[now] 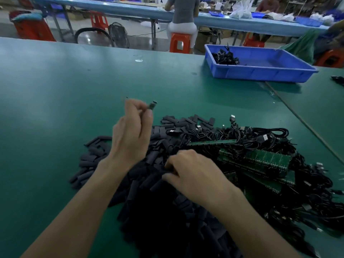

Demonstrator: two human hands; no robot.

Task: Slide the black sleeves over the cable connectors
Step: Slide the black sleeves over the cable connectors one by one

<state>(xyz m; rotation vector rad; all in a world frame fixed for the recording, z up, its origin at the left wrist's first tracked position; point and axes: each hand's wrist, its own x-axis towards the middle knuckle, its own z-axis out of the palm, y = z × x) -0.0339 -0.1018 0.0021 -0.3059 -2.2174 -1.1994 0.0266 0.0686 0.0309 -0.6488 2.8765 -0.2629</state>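
Note:
A big heap of short black sleeves (pixel 160 205) lies on the green table in front of me. To its right sits a tangle of black cables (pixel 260 138) with metal connectors, mixed with green circuit boards (pixel 260 161). My left hand (pixel 132 135) is raised above the heap and pinches a cable connector (pixel 152 105), whose tip sticks out past the fingers. My right hand (pixel 193 172) rests low on the heap with its fingers curled into the sleeves; whether it grips one is hidden.
A blue tray (pixel 260 71) stands at the far right of the table (pixel 55 90) with a few black cables (pixel 226 57) in its left corner. A seam runs diagonally across the table on the right. Beyond are red stools, a fan and seated people.

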